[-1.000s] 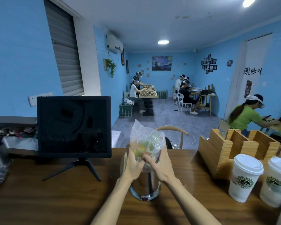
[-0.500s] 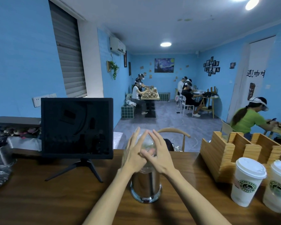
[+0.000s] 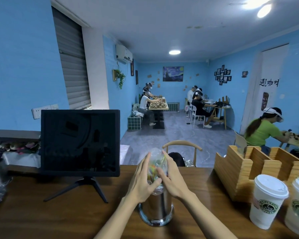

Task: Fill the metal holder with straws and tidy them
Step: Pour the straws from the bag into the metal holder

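Dark monitor (image 3: 79,142) stands left of holder (image 3: 156,207); wooden organiser (image 3: 238,171) and two lidded cups (image 3: 267,202) right. Holder upright mid-surface (image 3: 59,218), shiny metal. Left hand (image 3: 141,180) and right hand (image 3: 173,178) grip bagged coloured straws (image 3: 156,163) above its mouth

We see 2 bare forearms, the left hand (image 3: 141,181) and right hand (image 3: 173,180); no sleeves, rings, or watches show.
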Tool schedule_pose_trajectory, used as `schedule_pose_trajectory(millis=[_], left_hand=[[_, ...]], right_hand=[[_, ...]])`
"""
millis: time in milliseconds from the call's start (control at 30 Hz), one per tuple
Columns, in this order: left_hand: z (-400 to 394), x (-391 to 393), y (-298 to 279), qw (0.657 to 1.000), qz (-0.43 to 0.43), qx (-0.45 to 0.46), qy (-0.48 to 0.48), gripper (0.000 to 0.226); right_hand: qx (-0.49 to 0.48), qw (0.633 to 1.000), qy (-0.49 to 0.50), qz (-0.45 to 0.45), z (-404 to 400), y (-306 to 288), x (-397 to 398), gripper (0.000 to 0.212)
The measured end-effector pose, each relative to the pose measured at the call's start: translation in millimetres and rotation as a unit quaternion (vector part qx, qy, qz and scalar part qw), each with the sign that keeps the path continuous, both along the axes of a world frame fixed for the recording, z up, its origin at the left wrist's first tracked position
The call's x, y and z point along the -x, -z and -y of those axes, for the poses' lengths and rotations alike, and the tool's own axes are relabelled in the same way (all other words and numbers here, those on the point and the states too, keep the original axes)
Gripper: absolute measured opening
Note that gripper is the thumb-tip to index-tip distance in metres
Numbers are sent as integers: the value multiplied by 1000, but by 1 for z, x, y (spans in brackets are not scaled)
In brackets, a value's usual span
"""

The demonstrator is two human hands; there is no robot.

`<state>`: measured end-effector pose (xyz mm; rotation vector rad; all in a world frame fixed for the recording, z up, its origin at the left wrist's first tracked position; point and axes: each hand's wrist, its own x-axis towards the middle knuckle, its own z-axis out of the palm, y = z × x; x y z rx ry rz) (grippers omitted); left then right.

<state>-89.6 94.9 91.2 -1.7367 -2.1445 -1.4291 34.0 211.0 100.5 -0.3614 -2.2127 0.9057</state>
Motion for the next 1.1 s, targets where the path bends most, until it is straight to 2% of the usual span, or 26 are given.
schedule_pose_trajectory(millis=[67, 167, 267, 400, 700, 867, 1000, 1100], left_hand=[[2, 0, -4, 1000, 24, -12, 16, 106], [0, 0, -8, 1000, 11, -28, 8, 119], [-4, -3, -11, 999, 19, 23, -13, 127], [-6, -3, -12, 997, 15, 68, -33, 129], [-7, 8, -10, 993, 55, 100, -6, 131], [-4, 10, -12, 992, 108, 68, 8, 128], [3, 10, -11, 990, 101, 100, -10, 141], [5, 5, -12, 988, 100, 118, -4, 132]], right_hand=[[23, 1000, -2, -2, -1, 0, -2, 72], [45, 999, 17, 2, 1, -2, -3, 83], [35, 999, 23, 21, 2, -4, -4, 85], [34, 999, 19, 30, -6, -3, -7, 77], [72, 997, 3, 30, -7, 8, -5, 82], [133, 991, -17, 24, -4, 6, -5, 98], [186, 981, -52, 19, -6, 10, -7, 109], [188, 981, -49, 23, -4, 10, -5, 126]])
